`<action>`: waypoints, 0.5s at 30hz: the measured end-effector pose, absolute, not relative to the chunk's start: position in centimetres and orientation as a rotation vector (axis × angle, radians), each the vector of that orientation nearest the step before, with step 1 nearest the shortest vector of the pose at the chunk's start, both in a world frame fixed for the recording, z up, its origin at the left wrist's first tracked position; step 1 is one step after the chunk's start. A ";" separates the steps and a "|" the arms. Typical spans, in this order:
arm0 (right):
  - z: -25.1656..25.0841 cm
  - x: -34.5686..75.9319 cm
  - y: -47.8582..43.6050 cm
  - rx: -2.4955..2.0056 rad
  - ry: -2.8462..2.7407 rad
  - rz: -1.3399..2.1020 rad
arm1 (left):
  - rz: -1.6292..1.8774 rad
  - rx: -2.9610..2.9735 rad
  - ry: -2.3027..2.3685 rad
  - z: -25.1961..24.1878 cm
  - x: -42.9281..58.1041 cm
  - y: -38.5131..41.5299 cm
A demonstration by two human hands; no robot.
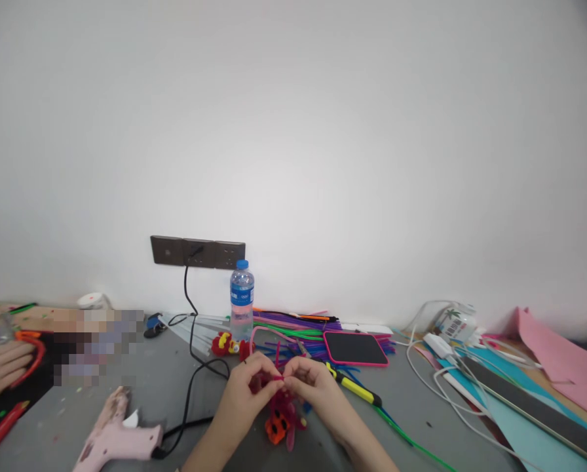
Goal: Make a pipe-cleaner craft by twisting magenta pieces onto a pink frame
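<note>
Item held: one magenta pipe cleaner (278,378), pinched at the middle of the grey table (421,419) between my left hand (247,388) and my right hand (314,383), the fingertips of both closed on it and nearly meeting. Directly beneath: an orange and pink pipe-cleaner figure (280,425). Beside my right hand: a yellow and black utility knife (355,388). Behind: a phone in a pink case (355,347), a heap of coloured pipe cleaners (298,324), and a small red and yellow figure (227,344). By the wall: a water bottle (242,298) with a blue cap and blue label, writing too small to read. Near left: a pink glue gun (114,436) with a black cord. Far left: another person's hand (1,368). Right: a carton (453,322) with a palm-tree print, lettering illegible.
</note>
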State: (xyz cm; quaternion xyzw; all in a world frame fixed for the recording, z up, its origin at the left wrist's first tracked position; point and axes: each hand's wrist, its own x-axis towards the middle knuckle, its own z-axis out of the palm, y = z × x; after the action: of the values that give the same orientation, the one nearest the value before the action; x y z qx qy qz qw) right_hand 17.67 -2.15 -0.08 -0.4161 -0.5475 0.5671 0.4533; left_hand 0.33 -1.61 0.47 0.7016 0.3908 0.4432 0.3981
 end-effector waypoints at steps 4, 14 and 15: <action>0.3 17.7 -2.2 -0.978 -1.411 1.315 | 1.180 1.521 0.843 0.7 0.2 -1.6; -0.9 17.3 -2.4 -1.277 -2.200 0.326 | 1.335 1.073 0.913 0.8 -0.9 -0.3; -1.1 17.2 -2.4 -1.294 -2.203 0.314 | 1.320 1.061 0.925 0.6 -0.9 -0.2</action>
State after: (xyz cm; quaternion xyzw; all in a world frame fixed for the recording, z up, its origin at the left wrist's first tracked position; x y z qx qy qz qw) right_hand 17.15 -2.38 -1.05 -0.4827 -0.8215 0.1171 0.2800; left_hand -0.86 -0.22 0.64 0.4518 0.3941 0.5624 0.5695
